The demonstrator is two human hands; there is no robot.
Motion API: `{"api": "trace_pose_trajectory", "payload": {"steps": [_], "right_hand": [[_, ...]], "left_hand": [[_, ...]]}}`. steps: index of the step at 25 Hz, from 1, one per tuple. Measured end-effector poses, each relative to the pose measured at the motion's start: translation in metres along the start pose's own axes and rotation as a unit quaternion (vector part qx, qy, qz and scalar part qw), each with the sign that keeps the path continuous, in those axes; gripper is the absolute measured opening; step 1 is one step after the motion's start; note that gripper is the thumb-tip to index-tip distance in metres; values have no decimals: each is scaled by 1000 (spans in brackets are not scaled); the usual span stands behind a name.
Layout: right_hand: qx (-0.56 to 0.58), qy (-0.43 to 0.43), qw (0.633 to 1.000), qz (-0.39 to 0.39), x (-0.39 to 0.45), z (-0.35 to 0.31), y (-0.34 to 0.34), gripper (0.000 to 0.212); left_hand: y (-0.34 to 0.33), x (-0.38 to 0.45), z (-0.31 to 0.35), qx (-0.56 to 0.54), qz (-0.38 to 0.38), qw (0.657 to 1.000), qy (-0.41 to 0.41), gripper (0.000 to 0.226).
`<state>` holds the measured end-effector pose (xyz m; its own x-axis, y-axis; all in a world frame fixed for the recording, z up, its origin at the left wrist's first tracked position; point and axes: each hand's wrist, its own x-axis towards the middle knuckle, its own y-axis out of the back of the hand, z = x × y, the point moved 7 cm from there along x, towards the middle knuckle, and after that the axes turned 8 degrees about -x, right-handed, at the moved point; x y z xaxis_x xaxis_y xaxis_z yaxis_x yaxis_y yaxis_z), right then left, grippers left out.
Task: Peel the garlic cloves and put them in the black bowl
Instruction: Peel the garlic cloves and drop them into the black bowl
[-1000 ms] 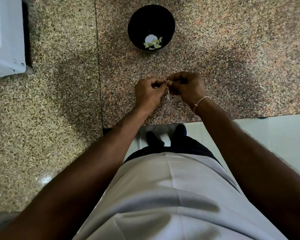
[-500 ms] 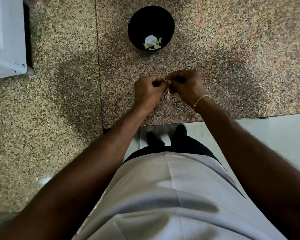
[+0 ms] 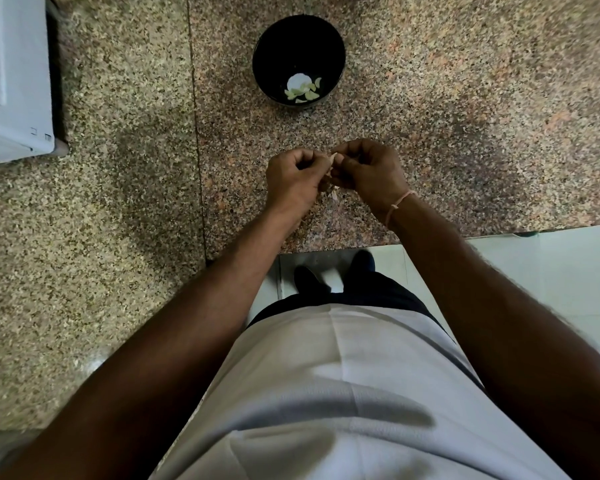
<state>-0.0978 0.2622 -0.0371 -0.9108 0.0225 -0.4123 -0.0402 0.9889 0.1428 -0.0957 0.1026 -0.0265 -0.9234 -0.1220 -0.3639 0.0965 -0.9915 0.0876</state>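
While several pale peeled garlic cloves [image 3: 302, 90] already lie in the round black bowl [image 3: 336, 46] on the speckled granite worktop [image 3: 465, 98], partly done: left hand [image 3: 293, 180] and right hand [image 3: 371, 171], fingers pinching one small papery-skinned clove [image 3: 332, 158] between them, nearer than the bowl, unpeeled and not yet dropped in.

1. Both forearms reach forward from the lower corners of the view and converge toward the middle, bare to the wrist.
2. The left hand [image 3: 293, 178] shows its back to the camera, fingers curled under into a loose fist.
3. The right hand [image 3: 373, 171] sits just beside it, knuckles up, fingers [image 3: 352, 157] curled inward.
4. The two hands meet at thumb and fingertips, pinching a small pale garlic clove [image 3: 332, 158] between them.
5. A thin pinkish thread band [image 3: 397, 204] circles the right wrist.
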Motion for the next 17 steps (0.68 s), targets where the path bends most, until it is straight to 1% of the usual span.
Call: {"api": "trace_pose_trajectory", "payload": {"steps": [4,6,9,13,15,17], "right_hand": [[-4,8,1000,0,1,-3,1,6],[-19,23,1000,-2,1,-6,2,9],[-29,35,999,-3,-1,-9,3,12],[-12,41,999,1,-8,-16,7,8],[-38,52,998,12,-12,-19,11,7],[-97,83,991,30,-13,-23,14,6]], "left_hand": [[2,1,0,-29,-10,1000,3,8],[2,0,0,-30,-11,1000,0,11],[1,-2,1,-42,-19,999,-7,11],[-2,-4,4,-63,-48,997,-4,7],[-3,-5,5,-78,-56,995,5,8],[-3,-5,4,-83,-61,995,11,12]]}}
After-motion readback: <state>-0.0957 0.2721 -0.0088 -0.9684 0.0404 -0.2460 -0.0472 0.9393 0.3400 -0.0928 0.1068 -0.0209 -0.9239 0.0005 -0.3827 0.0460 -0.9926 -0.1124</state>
